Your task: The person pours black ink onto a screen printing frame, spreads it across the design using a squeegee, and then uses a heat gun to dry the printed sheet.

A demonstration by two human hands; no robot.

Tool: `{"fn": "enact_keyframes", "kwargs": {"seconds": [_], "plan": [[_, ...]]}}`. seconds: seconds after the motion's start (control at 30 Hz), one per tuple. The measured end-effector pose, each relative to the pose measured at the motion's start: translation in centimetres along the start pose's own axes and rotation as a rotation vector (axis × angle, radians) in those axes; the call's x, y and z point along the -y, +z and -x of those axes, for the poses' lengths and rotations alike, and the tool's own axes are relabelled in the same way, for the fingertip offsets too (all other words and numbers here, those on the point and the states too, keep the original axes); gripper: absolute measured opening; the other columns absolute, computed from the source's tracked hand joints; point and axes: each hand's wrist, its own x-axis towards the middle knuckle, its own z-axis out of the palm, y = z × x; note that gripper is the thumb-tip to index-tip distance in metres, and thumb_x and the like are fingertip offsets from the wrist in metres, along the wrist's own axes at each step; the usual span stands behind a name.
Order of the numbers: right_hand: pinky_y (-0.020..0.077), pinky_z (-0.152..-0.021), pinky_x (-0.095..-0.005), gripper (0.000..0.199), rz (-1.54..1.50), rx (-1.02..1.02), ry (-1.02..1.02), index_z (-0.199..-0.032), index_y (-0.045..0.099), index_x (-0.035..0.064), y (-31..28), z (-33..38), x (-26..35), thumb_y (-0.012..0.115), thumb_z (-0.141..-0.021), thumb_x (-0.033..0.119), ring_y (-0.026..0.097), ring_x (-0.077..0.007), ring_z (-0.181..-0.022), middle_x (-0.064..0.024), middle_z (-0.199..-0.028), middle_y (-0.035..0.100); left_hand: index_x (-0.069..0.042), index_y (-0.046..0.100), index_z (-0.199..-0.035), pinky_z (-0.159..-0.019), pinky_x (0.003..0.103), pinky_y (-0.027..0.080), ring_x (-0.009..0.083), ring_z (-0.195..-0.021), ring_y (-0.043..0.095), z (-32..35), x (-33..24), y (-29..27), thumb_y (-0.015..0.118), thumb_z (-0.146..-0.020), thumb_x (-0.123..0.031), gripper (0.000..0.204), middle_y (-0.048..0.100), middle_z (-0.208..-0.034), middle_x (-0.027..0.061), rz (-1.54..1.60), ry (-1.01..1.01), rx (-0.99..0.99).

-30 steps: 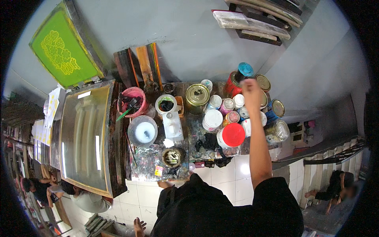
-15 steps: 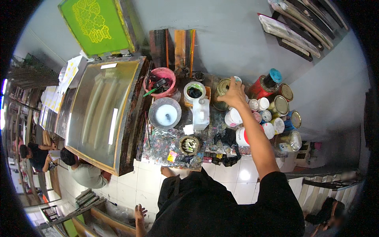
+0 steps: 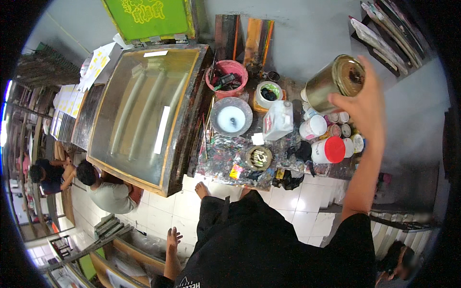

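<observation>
is a large, round metal can (image 3: 321,89), dull gold to olive brown, with a smooth side catching some light. closed at the visible end by a ringed lid (image 3: 346,76), stained dark brown around the middle. gripped from the right by the right hand (image 3: 369,103), with thumb and fingers set on opposite sides of the lid end. held over the far right part of the counter (image 3: 218,168), seemingly clear of the surface. pointed lid-end toward the right and base toward the left; hard to tell, in this bent view, how far from upright.
</observation>
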Motion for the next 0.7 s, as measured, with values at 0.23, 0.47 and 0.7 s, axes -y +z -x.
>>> {"fn": "enact_keyframes", "kwargs": {"seconds": [0.23,0.47,0.7], "plan": [[0.0403,-0.110,-0.0406,0.101,-0.181,0.297,0.111,-0.143,0.043,0.0045,0.3,5.9,12.2,0.090,-0.056,0.020,0.053,-0.0354,-0.127,-0.0217,-0.137,0.053,-0.009,0.015,-0.158,-0.095,0.055,0.044,0.0376,-0.111,0.064,-8.2,-5.5,-7.8,0.058,-0.087,-0.072,0.104,0.054,-0.137,0.0271,-0.043,0.079,0.151],[0.0350,-0.113,-0.0460,0.104,-0.196,0.376,0.261,-0.143,0.037,0.0010,15.8,16.2,18.6,0.090,-0.058,0.027,0.044,-0.0400,-0.131,-0.0219,-0.139,0.048,-0.015,0.025,-0.155,-0.080,0.042,0.047,0.0261,-0.095,0.068,-17.6,-11.6,-21.1,0.061,-0.090,-0.064,0.089,0.063,-0.122,0.0171,-0.104,0.192,0.167],[0.0375,-0.107,-0.0502,0.097,-0.052,0.306,0.246,-0.139,0.039,0.0026,23.0,18.7,23.0,0.089,-0.059,0.023,0.046,-0.0423,-0.124,-0.0218,-0.132,0.049,0.001,0.045,-0.143,-0.076,0.031,0.046,0.0178,-0.094,0.061,-21.1,-17.7,-30.5,0.064,-0.094,-0.049,0.073,0.065,-0.109,0.0064,-0.226,0.417,0.262]]}}
